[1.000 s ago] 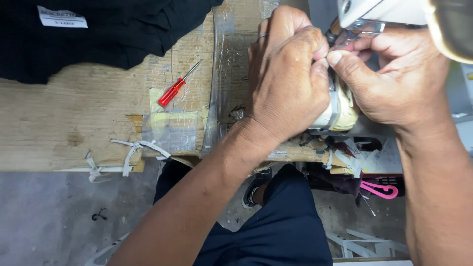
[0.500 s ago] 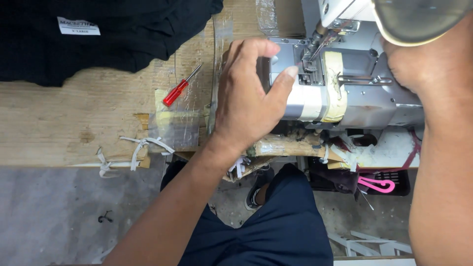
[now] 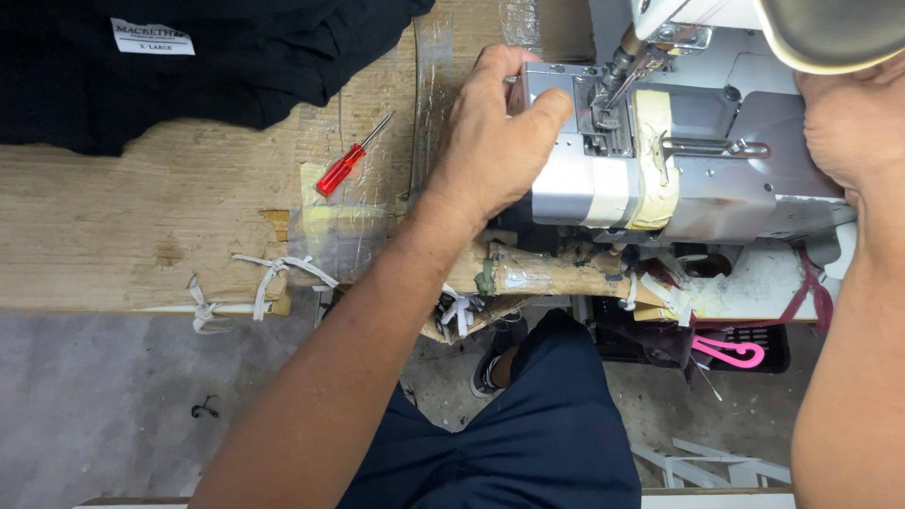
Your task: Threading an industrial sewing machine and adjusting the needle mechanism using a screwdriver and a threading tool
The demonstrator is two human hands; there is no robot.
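My left hand (image 3: 490, 141) rests on the left end of a grey sewing machine bed (image 3: 679, 160), fingers curled over its edge, thumb near the needle plate. The needle and presser foot (image 3: 608, 99) stand just right of my fingertips. Cream tape (image 3: 655, 151) wraps the machine arm. My right hand (image 3: 848, 132) is at the right edge, partly hidden behind the machine head; what its fingers hold is not visible.
A red-handled screwdriver (image 3: 341, 168) lies on the worn wooden table (image 3: 141, 236). Black fabric with a white label (image 3: 189, 57) covers the table's top left. A pink hanger (image 3: 731, 351) lies below the machine. My dark-trousered legs (image 3: 528, 434) are above a concrete floor.
Both hands have drawn apart from the needle area. My left hand slid left onto the machine bed's end; my right hand pulled away to the right edge.
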